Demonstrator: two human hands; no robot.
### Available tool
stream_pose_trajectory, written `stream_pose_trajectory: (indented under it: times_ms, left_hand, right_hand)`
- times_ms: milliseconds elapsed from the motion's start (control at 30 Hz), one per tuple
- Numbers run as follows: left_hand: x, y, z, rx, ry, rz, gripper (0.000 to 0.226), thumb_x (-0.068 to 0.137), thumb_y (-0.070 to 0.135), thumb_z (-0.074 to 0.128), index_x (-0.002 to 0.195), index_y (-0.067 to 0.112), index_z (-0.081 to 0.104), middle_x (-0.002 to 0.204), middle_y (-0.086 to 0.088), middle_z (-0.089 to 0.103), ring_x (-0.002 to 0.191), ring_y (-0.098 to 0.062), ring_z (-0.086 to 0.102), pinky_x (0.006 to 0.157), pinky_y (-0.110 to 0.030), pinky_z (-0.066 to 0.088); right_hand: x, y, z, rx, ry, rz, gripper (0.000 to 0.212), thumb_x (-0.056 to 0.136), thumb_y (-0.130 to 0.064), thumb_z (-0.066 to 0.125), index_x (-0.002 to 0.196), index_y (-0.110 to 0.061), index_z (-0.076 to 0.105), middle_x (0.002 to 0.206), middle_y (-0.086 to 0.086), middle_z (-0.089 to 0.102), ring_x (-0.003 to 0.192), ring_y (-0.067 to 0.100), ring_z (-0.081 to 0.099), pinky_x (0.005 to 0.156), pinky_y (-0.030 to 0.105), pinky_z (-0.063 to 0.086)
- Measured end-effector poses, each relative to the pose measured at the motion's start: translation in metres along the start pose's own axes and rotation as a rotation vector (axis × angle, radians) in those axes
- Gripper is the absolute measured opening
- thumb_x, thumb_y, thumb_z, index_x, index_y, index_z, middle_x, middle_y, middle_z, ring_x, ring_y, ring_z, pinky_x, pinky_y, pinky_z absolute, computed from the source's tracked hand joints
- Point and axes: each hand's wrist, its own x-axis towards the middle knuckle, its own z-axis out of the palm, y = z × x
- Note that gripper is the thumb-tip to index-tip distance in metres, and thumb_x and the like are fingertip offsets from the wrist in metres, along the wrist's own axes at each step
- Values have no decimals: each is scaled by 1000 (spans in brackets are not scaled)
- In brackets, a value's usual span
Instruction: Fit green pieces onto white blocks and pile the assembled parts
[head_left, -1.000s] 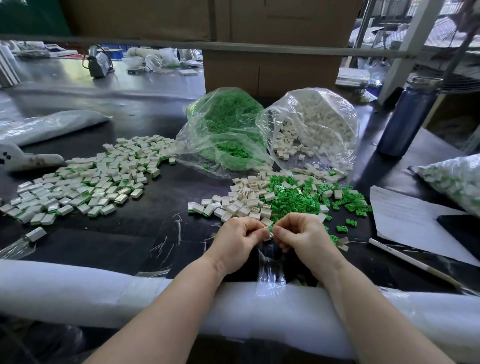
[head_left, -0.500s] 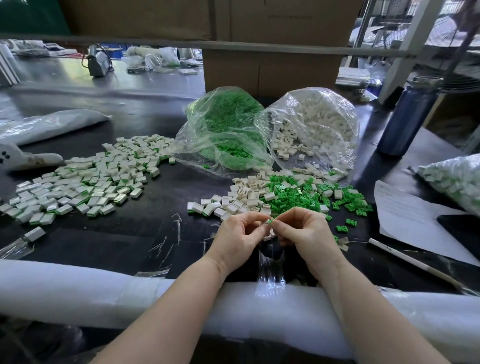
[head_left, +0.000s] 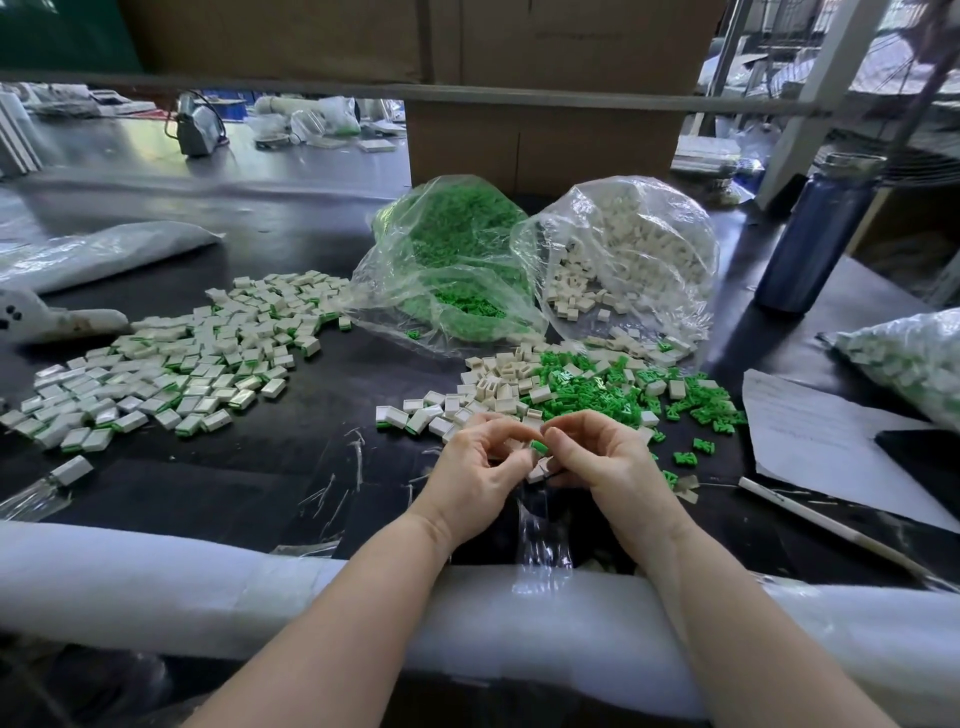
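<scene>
1. Green and small, the green piece (head_left: 538, 447) sits between your two hands, just above the near part of the desk (head_left: 260, 483). Your right hand (head_left: 597, 452) pinches it with curled fingers.
2. Your left hand (head_left: 480, 467) is curled too, right beside it. A white block (head_left: 535, 472) peeks out low between the hands, but you cannot tell from here which hand holds it.
3. Turn the white block so its open side faces the green piece. Look first, then push.
4. Line the two up straight. If the green piece goes in crooked, it may jam or pop out and fly away.
5. Push slowly with your thumb until it sits flat. Do not squeeze too hard, because these bits are tiny and slippery.
6. Keep your hands low over the desk, so a dropped piece lands close by.
7. When it is done, put it on the finished pile (head_left: 171, 364), far to your left.
8. Your next parts are close: the loose white blocks (head_left: 498, 379) and the loose green pieces (head_left: 597, 395) lie just past your hands, in front of the green bag (head_left: 452, 270) and the white bag (head_left: 623, 260).
</scene>
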Motion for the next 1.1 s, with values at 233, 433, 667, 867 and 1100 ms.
stream_pose_trajectory:
  times_ms: [233,433,667,867,1100]
  left_hand:
    - [-2,3,1,-31,-80,10,17,87,8,60,88,24,63,114,-3,41,81,-5,50,77,-7,43]
    - [-3,2,1,2,-126,12,14,86,6,62,94,16,67,117,-9,42,90,-11,49,81,-7,42]
    - [-3,2,2,42,-134,34,15,86,6,61,96,15,67,117,-10,44,106,-6,46,85,-2,36]
    - [-3,3,3,50,-147,50,22,85,-2,58,91,18,64,114,-8,43,94,3,47,81,-1,37]
    - [-3,1,4,90,-165,54,22,85,-2,55,90,18,63,108,-2,42,99,-15,49,83,-3,37]
  right_hand:
    - [-3,-5,3,-42,-188,46,23,78,-35,57,80,-17,71,67,-4,68,66,8,64,59,17,51]
    - [-1,-2,0,-19,-190,74,13,88,-13,57,88,-6,68,72,4,65,66,7,62,61,18,52]
    - [-1,-1,0,-36,-207,83,15,90,-13,55,94,-10,69,86,12,68,76,14,62,63,17,49]
    - [-1,-1,-1,-37,-199,62,15,89,-7,56,90,-2,70,78,20,59,65,18,52,59,21,45]
    - [-3,-4,1,-58,-181,34,15,90,-6,55,86,-1,69,73,16,58,63,17,50,58,21,44]
